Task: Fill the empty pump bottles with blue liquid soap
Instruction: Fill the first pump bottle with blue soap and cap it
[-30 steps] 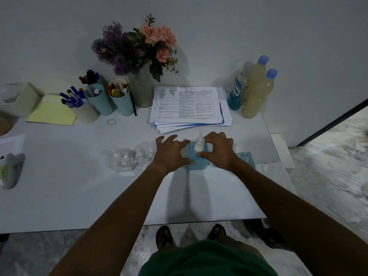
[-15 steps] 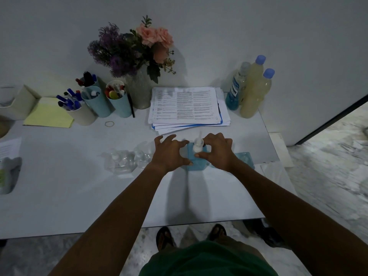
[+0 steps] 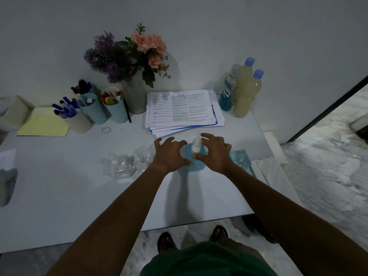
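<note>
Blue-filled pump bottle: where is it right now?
Head view: the blue-filled pump bottle stands right of table centre, between the left hand and right hand, in front of the paper stack, empty clear bottles to its left.

Centre of frame: blue-filled pump bottle (image 3: pixel 194 161), upright, white pump fitted. Left: clustered clear empty bottles (image 3: pixel 119 166). Right: second blue-tinted bottle (image 3: pixel 240 158).

Green shirt (image 3: pixel 209 261), bare forearms (image 3: pixel 119 216) — dark sandals (image 3: pixel 165 241)
</note>
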`<state>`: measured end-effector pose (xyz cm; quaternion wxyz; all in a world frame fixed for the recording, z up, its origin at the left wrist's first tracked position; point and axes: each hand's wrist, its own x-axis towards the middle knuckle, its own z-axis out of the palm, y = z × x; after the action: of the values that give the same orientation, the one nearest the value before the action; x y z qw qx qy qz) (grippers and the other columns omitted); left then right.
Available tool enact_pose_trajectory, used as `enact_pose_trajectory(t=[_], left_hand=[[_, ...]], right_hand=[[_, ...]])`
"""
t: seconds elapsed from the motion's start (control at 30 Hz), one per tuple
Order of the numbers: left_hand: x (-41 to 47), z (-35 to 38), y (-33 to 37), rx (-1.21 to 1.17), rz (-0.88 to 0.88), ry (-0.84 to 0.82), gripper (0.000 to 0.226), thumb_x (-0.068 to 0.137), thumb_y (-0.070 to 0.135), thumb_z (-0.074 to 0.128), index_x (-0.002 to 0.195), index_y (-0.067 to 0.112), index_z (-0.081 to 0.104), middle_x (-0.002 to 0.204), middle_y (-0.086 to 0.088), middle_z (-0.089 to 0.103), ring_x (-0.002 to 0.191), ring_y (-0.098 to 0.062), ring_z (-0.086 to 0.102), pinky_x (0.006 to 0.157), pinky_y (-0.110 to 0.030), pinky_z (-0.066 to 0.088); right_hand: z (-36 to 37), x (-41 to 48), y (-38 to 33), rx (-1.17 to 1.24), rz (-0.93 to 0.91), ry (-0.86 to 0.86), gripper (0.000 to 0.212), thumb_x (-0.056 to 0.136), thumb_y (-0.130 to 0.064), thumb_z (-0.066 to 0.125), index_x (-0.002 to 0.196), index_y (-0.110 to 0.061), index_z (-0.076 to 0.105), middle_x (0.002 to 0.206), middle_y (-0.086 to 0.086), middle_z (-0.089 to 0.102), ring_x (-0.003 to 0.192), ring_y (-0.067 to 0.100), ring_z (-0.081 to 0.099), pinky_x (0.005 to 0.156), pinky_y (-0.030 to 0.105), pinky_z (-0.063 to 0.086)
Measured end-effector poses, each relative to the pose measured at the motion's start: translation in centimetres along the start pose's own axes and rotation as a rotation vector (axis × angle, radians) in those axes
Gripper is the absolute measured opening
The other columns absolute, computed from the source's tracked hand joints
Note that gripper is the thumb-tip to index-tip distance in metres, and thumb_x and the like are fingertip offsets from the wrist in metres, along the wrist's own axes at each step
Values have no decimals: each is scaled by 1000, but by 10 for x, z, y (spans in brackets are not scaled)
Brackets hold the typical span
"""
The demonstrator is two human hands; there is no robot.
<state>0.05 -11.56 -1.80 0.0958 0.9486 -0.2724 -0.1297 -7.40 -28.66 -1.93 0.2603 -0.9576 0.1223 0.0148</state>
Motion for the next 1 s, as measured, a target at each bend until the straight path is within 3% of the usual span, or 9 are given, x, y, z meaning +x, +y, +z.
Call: enact_pose_trajectory(t=[0.13, 0.37, 0.47, 0.6, 0.7, 0.77, 0.87, 0.93, 1.0], left_hand=[[-4, 0, 1, 79, 74, -50, 85, 68, 75, 67, 140, 35, 43, 136, 9, 58, 143, -17, 31, 113, -51, 9], [-20, -7, -7, 71, 266, 11, 71, 72, 65, 69, 134, 36, 52, 135, 6, 58, 143, -17, 30, 111, -46, -4], [-39, -7, -8, -13, 355, 74, 61, 68, 58, 71, 123, 34, 58, 120, 7, 64, 129, -17, 46, 103, -41, 14], [-78, 2, -8, -399, 345, 35, 42, 65, 45, 79, 100, 28, 62, 87, 9, 69, 79, -11, 62, 76, -33, 51], [-105, 17, -1, -572, 271, 17, 39, 62, 41, 81, 95, 28, 64, 86, 11, 70, 78, -11, 64, 75, -36, 55], [-123, 30, 7, -651, 204, 17, 40, 61, 41, 83, 93, 28, 65, 87, 11, 71, 79, -12, 66, 75, -38, 56], [-151, 50, 22, -780, 79, 12, 39, 61, 40, 85, 95, 30, 68, 89, 13, 73, 81, -10, 69, 75, -41, 57], [-164, 60, 36, -818, 14, 17, 40, 61, 39, 86, 96, 31, 69, 91, 15, 74, 83, -6, 69, 77, -40, 58], [-176, 70, 51, -857, -53, 44, 39, 61, 39, 86, 95, 31, 68, 89, 15, 74, 82, -6, 69, 78, -40, 58]], right_hand=[[8, -2, 3, -10, -12, -164, 76, 73, -50, 75, 139, -34, 40, 134, -8, 52, 126, 24, 44, 101, 42, 29], [11, -36, -3, -19, -25, -72, 72, 76, -45, 77, 137, -28, 45, 127, -3, 56, 121, 25, 42, 96, 41, 29], [15, -59, 4, 225, -42, -45, 77, 65, -47, 81, 132, -33, 47, 124, -6, 59, 116, 22, 51, 99, 46, 40], [5, -94, 2, 522, -101, -88, 92, 68, -21, 88, 141, -34, 32, 133, -22, 47, 118, 8, 53, 93, 18, 45], [10, -115, 3, 635, -86, -167, 101, 70, -19, 87, 142, -42, 19, 137, -23, 45, 121, 9, 55, 98, 28, 48], [12, -128, 6, 756, -37, -249, 101, 72, -19, 85, 143, -46, 18, 139, -8, 50, 122, 13, 55, 97, 33, 50], [17, -149, 3, 1089, 129, -239, 77, 84, -14, 73, 143, -39, 31, 131, 1, 57, 109, 7, 63, 85, 20, 51], [22, -156, -5, 1335, 341, -229, 45, 88, -33, 66, 130, -26, 52, 118, 4, 65, 96, 10, 67, 78, 22, 53], [34, -162, -8, 1455, 520, -186, 45, 79, -47, 65, 109, -13, 66, 102, 10, 70, 89, 20, 66, 78, 28, 55]])
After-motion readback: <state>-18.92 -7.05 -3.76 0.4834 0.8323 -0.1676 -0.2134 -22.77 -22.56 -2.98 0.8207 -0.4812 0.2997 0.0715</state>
